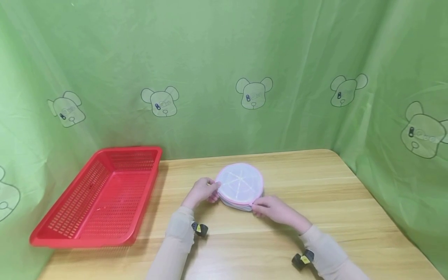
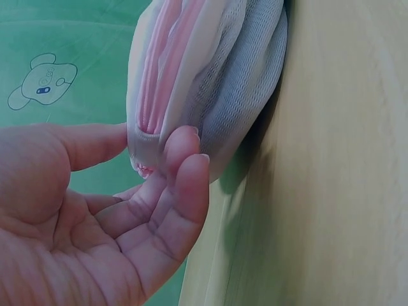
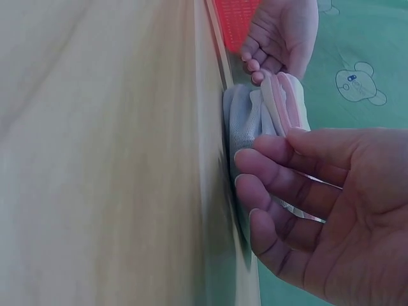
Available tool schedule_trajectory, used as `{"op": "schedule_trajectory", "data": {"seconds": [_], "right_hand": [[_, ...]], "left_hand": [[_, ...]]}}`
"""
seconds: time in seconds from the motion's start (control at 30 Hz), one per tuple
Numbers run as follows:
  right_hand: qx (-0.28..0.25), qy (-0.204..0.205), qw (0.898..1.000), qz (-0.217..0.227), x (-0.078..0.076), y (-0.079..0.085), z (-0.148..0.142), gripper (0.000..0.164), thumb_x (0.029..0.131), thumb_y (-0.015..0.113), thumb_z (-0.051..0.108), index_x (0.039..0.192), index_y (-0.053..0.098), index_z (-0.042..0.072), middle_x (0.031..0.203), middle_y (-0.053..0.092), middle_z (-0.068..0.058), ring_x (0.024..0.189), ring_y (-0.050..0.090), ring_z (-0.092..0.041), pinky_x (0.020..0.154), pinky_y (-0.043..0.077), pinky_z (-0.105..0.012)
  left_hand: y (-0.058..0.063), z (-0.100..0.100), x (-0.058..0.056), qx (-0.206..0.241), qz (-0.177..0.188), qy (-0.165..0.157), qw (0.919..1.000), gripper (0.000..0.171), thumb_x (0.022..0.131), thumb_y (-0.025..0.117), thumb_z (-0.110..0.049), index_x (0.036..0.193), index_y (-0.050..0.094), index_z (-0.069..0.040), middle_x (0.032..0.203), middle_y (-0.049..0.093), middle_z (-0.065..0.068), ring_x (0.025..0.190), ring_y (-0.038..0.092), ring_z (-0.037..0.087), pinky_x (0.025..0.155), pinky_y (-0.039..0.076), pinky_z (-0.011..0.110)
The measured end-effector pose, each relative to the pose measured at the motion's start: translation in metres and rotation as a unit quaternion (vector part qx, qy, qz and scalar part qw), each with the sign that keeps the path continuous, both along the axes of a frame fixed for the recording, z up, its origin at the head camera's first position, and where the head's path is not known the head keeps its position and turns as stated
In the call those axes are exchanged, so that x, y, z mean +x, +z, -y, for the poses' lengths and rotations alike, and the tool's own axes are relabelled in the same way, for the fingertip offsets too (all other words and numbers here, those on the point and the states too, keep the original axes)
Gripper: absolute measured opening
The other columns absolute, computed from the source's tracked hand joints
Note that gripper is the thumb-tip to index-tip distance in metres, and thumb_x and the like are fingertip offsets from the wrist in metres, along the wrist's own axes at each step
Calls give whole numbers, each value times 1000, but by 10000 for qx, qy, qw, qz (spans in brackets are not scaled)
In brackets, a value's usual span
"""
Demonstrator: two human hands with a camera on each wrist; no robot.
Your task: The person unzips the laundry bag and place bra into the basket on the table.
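Observation:
A round, pale mesh laundry bag [image 1: 240, 182] with a pink rim and pink zipper lies flattened on the table. My left hand [image 1: 203, 191] pinches its left edge, thumb on top and fingers beneath. In the left wrist view, the zipper's end [image 2: 150, 127] sits between that thumb and the fingers, and grey mesh folds sag below. On the near right side, my right hand [image 1: 276, 210] pinches the bag's rim by the zipper between thumb and forefinger. The other fingers [image 3: 280, 236] of that hand curl loosely beside the mesh side.
To the left stands a red plastic basket [image 1: 141, 229] with slotted walls, its inside bare. Green curtains [image 1: 210, 46] with bear-head prints hang behind and at both sides of the wooden table [image 1: 315, 179].

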State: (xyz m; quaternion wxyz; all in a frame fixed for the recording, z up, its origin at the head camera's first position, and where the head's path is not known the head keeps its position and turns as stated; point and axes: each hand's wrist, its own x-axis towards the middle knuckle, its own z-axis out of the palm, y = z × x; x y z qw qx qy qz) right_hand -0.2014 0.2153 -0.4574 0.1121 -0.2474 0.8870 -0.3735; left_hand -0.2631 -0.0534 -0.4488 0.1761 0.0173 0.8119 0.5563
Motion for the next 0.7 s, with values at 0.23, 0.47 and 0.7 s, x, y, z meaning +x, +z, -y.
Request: {"op": "schedule_trajectory", "data": {"seconds": [0.23, 0.47, 0.7], "right_hand": [[-10, -33, 10000, -58, 3, -2, 5, 23, 98, 55, 23, 87, 68, 8, 79, 69, -3, 73, 62, -9, 68, 52, -19], [-104, -30, 9999, -55, 5, -4, 11, 23, 98, 56, 22, 86, 68, 6, 77, 69, -5, 70, 63, -9, 65, 53, -19], [-112, -51, 9999, 24, 5, -6, 13, 24, 98, 55, 21, 85, 67, 5, 74, 68, -6, 67, 61, -10, 62, 52, -19]], "left_hand": [[0, -1, 0, 40, 100, -76, 9999, 37, 98, 56, -31, 106, 61, 5, 76, 65, 9, 61, 62, 15, 60, 60, 27], [-4, -3, 0, 83, 82, -278, 9995, 39, 98, 56, -33, 102, 62, 4, 75, 65, 9, 62, 63, 16, 61, 61, 28], [-2, -5, 0, 119, 93, -344, 9993, 34, 96, 59, -33, 97, 62, 1, 75, 64, 8, 63, 63, 17, 62, 61, 29]]}}
